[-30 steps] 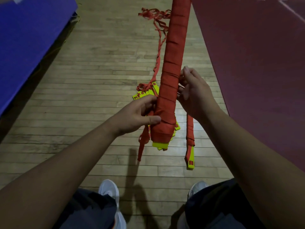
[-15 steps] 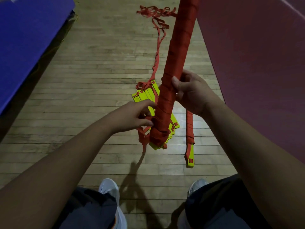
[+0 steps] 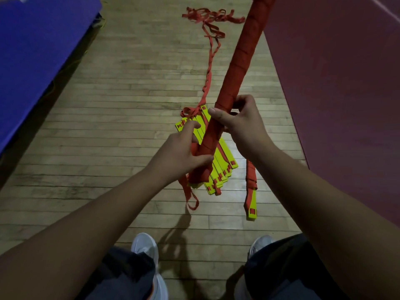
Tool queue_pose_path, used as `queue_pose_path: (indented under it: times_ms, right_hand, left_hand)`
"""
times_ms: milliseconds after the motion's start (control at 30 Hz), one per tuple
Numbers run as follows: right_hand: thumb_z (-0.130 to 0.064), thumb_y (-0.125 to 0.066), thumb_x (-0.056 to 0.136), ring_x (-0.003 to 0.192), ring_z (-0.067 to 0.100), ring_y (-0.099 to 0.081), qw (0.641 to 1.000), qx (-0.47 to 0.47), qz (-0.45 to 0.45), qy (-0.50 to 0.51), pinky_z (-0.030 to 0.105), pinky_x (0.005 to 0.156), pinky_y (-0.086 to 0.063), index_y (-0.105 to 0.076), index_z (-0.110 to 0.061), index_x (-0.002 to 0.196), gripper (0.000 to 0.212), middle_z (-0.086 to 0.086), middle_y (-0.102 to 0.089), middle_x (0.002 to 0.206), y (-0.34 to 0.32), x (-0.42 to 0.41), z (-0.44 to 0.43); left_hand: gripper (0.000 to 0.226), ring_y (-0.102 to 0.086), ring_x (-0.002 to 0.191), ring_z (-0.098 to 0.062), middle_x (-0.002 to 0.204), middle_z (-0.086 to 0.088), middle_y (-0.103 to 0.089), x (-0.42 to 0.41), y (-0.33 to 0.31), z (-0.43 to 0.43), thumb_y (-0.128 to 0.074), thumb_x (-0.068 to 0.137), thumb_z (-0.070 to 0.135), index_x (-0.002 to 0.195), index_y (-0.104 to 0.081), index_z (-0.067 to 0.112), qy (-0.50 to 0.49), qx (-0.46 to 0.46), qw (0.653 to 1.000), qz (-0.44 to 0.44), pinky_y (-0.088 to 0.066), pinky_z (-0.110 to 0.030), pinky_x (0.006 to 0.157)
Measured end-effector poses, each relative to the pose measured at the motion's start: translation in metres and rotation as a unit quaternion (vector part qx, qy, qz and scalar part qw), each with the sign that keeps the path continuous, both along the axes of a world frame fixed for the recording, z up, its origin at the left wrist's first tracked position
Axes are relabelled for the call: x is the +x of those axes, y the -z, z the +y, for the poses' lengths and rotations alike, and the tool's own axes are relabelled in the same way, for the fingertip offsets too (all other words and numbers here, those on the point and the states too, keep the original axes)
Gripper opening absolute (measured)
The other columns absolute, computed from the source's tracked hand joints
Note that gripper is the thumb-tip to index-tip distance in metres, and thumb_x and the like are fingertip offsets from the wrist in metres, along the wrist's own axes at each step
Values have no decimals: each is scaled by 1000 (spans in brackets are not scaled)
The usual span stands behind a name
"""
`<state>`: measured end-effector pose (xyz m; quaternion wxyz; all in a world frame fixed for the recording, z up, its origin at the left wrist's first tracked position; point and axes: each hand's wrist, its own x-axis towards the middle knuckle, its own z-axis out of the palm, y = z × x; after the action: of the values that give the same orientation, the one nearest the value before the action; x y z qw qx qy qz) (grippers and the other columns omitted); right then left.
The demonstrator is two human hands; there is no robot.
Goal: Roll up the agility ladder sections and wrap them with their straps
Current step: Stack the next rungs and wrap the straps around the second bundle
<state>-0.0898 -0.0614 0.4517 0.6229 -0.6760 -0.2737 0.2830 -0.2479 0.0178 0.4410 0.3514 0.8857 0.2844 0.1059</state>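
Note:
A long ladder bundle wrapped in red strap slants from the top of the view down to my hands. My right hand grips it at mid-length, thumb across the front. My left hand holds the bundle's lower end, its index finger stretched forward. A loose red strap tail hangs below that end. On the floor underneath lies a stack of yellow rungs with red strap ends. Its red strap trails away to a tangled heap.
A single wrapped yellow rung lies on the wooden floor to the right of the stack. A blue mat borders the left, a dark red mat the right. My white shoes stand below the hands.
The bundle has tilted further to the right. My right hand slid up along it and closed round it; my left hand stays at the lower end with the index finger now stretched out.

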Motion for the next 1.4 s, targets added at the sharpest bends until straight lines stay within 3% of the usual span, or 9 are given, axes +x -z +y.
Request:
queue_pose_path:
  times_ms: [133, 233, 367, 500, 767, 900, 1067, 1167, 1400]
  right_hand:
    - [-20, -82, 82, 94, 27, -68, 998, 38, 38, -35, 48, 80, -62, -46, -13, 106, 44, 9, -60, 105, -4, 8, -3]
    - [-26, -64, 97, 85, 27, -62, 987, 98, 115, -44, 41, 71, -56, -51, -6, 113, 28, 11, -58, 100, -11, 16, -6]
    - [-33, -41, 107, 81, 19, -67, 940, 139, 284, -128, 33, 76, -56, -44, 4, 144, 52, 8, -68, 94, -20, 15, -8]
    - [-40, -34, 107, 94, 26, -70, 911, 98, 351, -195, 37, 94, -56, -53, 8, 135, 59, 17, -72, 104, -21, 14, -12]
    - [-14, -44, 103, 88, 29, -74, 947, 126, 251, -156, 42, 87, -59, -57, 3, 115, 25, 19, -68, 101, -25, 24, -14]
    - [-9, -53, 101, 104, 40, -63, 977, 90, 146, -124, 45, 88, -52, -58, 1, 118, 21, 23, -60, 110, -24, 30, -21]
    - [-16, -74, 89, 105, 43, -68, 995, 39, 57, -78, 62, 92, -54, -54, 0, 119, 39, 17, -62, 106, -17, 19, -15]
    - [-18, -83, 83, 95, 29, -73, 999, 19, 28, -31, 57, 85, -59, -50, -4, 113, 47, 7, -63, 97, -14, 6, -8]
    - [-22, -76, 89, 91, 21, -69, 995, 50, 90, -15, 46, 83, -61, -49, -7, 110, 37, 8, -60, 100, -11, 7, -7]
  left_hand:
    - [49, -68, 88, -12, 98, 5, -70, -5, -2, 9, -77, 83, 22, 128, -58, 16, 29, -9, 999, -18, -53, -24, 77]
    - [47, -68, 101, -5, 115, -1, -70, -11, -7, 22, -72, 88, -2, 131, -56, 8, 102, -226, 966, -74, -53, -21, 88]
    - [55, -64, 116, -12, 122, -3, -68, -9, -9, 19, -68, 85, -4, 137, -51, 0, 154, -373, 910, -95, -52, -23, 92]
    - [50, -65, 110, -9, 115, 1, -71, -7, -5, 16, -64, 86, -7, 135, -51, -5, 188, -397, 896, -73, -53, -22, 87]
    - [44, -69, 102, -41, 106, -17, -73, -8, 0, 29, -75, 84, 42, 118, -67, 16, 170, -219, 960, 50, -55, -58, 92]
    - [14, -72, 72, -23, 81, -1, -77, -11, -4, 39, -69, 94, 32, 104, -69, 22, 126, -127, 981, 79, -58, -43, 71]
    - [44, -70, 81, -15, 90, 0, -74, -6, -7, 19, -78, 76, 54, 109, -63, 30, 57, -191, 980, -18, -56, -37, 77]
    - [64, -69, 89, -4, 97, 8, -74, -3, -6, 0, -85, 70, 52, 119, -54, 26, 50, -84, 995, 1, -57, -26, 80]
    - [44, -57, 86, -4, 96, 12, -61, 0, 3, 2, -79, 85, 30, 123, -62, 16, 21, 26, 998, -54, -44, -14, 77]
